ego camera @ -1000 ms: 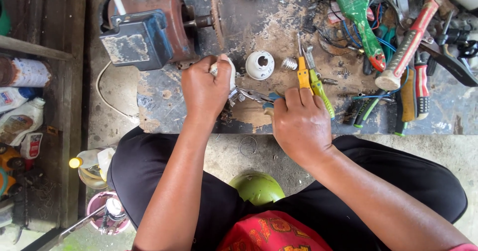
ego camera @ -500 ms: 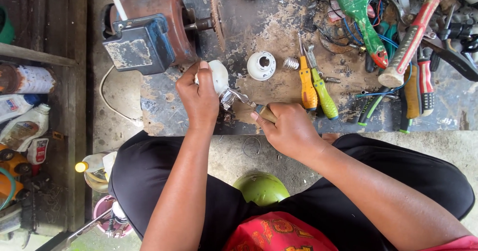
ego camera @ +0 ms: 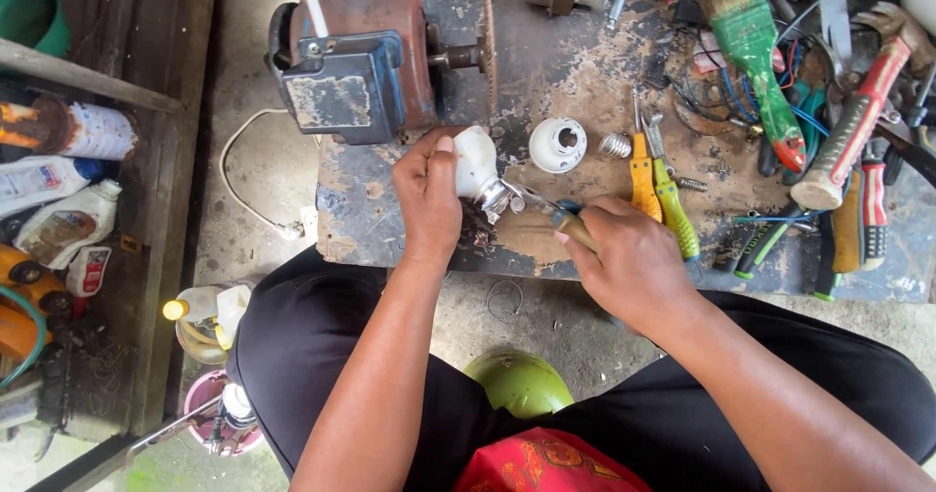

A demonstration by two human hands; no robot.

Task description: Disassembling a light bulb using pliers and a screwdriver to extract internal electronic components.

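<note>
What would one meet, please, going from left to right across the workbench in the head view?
Rusty motor → left hand holding a white bulb → white bulb cap → right hand → yellow and green screwdrivers → green brush → red-handled hammer.

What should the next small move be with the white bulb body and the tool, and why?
Probably ease the thin metal tool tip into the metal base of the white plastic bulb body. The left hand holds the bulb tilted toward the right hand, and the tip sits right at that base.

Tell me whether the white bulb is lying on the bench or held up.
Held up. The left hand grips the bulb above the bench, its metal base toward the tool in the right hand.
</note>
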